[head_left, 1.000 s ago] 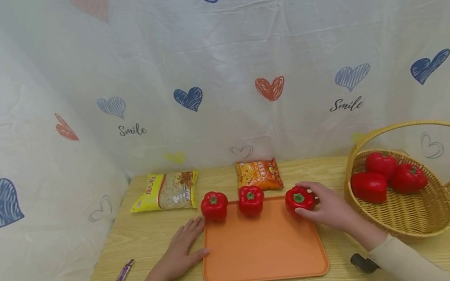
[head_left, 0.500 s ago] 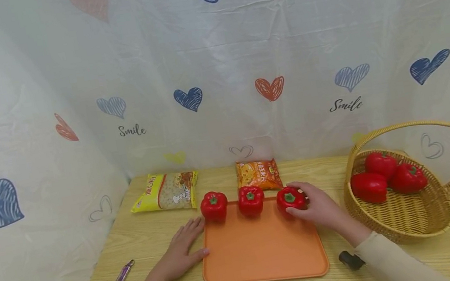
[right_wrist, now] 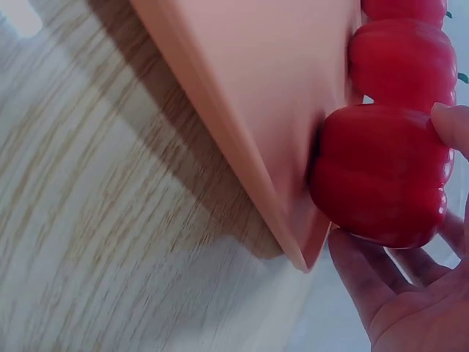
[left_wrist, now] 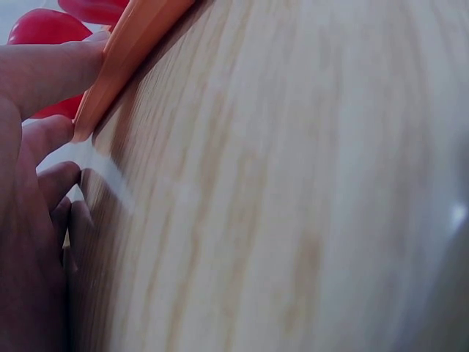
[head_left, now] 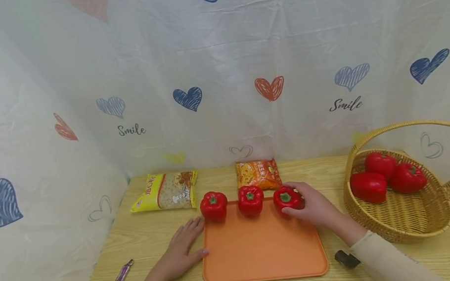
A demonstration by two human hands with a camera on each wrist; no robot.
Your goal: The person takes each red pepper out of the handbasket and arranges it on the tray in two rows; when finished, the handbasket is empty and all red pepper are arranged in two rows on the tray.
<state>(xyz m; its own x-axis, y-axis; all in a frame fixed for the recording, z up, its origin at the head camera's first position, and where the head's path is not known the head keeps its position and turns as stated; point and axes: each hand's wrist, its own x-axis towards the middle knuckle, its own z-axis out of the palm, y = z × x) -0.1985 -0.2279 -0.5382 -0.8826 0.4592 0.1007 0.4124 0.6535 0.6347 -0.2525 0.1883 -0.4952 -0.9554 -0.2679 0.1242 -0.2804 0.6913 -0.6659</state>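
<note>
My right hand (head_left: 315, 205) grips a red bell pepper (head_left: 286, 200) at the far right part of the orange tray (head_left: 263, 254). In the right wrist view, thumb and fingers curl round that bell pepper (right_wrist: 381, 176), close over the tray floor. Two more bell peppers, a middle one (head_left: 251, 201) and a left one (head_left: 214, 206), stand in a row along the tray's far edge, stems up. My left hand (head_left: 181, 251) lies with fingers spread at the tray's left edge; in the left wrist view its fingers (left_wrist: 51, 81) touch the tray rim (left_wrist: 121, 70).
A wicker basket (head_left: 402, 224) with a tall handle stands at the right, holding three red bell peppers (head_left: 370, 187). Behind the tray lie a yellow bag (head_left: 166, 191) and an orange snack packet (head_left: 258, 175). A purple-wrapped candy (head_left: 121, 278) lies at the left.
My right hand has slid left with the bell pepper, bringing it nearer the middle one. The left hand, tray and other peppers keep their places.
</note>
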